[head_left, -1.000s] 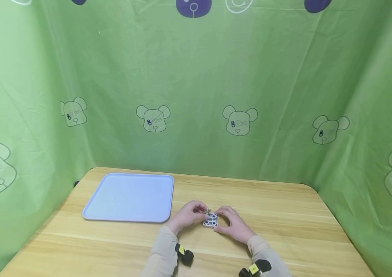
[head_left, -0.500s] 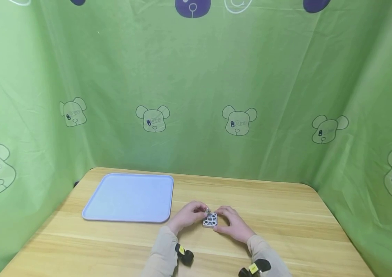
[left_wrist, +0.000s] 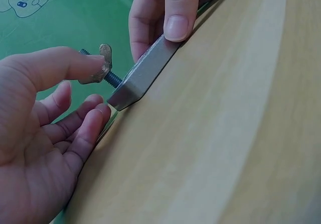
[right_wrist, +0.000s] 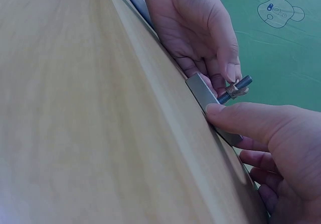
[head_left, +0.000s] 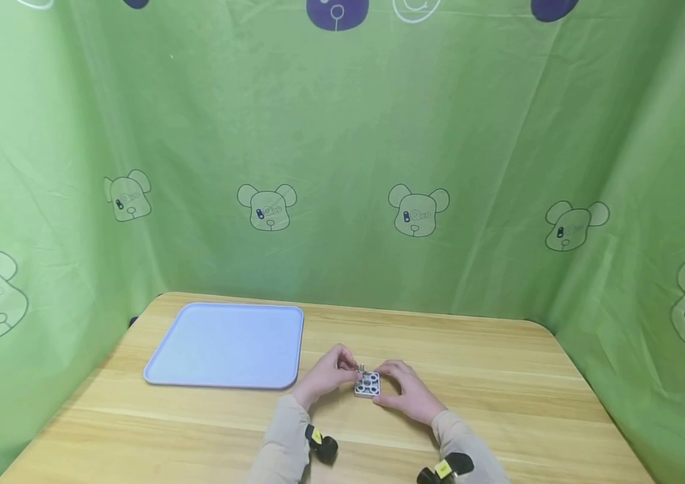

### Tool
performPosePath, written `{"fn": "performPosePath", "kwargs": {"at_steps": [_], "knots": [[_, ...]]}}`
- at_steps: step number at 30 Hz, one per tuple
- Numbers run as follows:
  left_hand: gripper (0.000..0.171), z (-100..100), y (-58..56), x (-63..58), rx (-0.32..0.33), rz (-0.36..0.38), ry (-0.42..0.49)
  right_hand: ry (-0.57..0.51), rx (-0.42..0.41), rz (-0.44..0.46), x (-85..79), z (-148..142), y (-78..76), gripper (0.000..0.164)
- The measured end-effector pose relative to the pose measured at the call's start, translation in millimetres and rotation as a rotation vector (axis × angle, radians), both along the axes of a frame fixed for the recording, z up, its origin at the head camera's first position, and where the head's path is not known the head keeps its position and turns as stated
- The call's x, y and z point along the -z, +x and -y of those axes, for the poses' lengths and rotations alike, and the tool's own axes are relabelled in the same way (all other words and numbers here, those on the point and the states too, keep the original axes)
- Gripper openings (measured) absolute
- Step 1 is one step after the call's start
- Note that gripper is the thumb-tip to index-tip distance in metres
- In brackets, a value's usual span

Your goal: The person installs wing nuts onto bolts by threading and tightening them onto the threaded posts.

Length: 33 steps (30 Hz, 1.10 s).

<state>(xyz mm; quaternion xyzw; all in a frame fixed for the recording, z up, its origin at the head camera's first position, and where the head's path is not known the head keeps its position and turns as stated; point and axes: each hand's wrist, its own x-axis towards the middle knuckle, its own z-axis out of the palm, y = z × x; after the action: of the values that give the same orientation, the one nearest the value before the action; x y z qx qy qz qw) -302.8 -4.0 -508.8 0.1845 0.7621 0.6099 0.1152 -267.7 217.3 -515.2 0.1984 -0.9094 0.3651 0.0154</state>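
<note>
A small square metal block [head_left: 368, 385] with round holes in its top lies on the table between both hands. From it rises a threaded bolt [left_wrist: 114, 79] that carries a brass-coloured wing nut [left_wrist: 104, 63]. My right hand [head_left: 410, 395] grips the block's right side, thumb on the near edge and fingers at the far one. With its thumb, my left hand [head_left: 325, 378] touches the wing nut; its other fingers hang loosely bent below, beside the block. In the right wrist view the bolt's end [right_wrist: 245, 81] sticks out past the nut.
A pale blue tray [head_left: 227, 346] lies at the left of the wooden table [head_left: 487, 363]. Green printed curtains [head_left: 342, 134] surround the table's back and sides. Each sleeve bears a black wrist camera, one being the left camera [head_left: 325, 449].
The left fingers have shifted slightly up and left around the wing nut, leaving more of it showing. My right hand and the block have stayed put.
</note>
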Motion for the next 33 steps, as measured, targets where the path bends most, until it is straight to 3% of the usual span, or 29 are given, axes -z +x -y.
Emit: {"fn": "performPosePath", "kwargs": {"at_steps": [5,17,33], "knots": [[0.027,0.3,-0.4,-0.3,-0.001,-0.024,-0.016,0.005,0.003,-0.004,-0.8,0.6,0.7,0.057],[0.032,-0.7,-2.1,-0.5,0.033,-0.002,-0.033,0.008,0.016,0.011,-2.8,1.3,1.5,0.057],[0.022,-0.8,-4.7,1.9,0.044,-0.064,-0.095,-0.002,0.003,0.008,-1.7,1.0,0.8,0.058]]}}
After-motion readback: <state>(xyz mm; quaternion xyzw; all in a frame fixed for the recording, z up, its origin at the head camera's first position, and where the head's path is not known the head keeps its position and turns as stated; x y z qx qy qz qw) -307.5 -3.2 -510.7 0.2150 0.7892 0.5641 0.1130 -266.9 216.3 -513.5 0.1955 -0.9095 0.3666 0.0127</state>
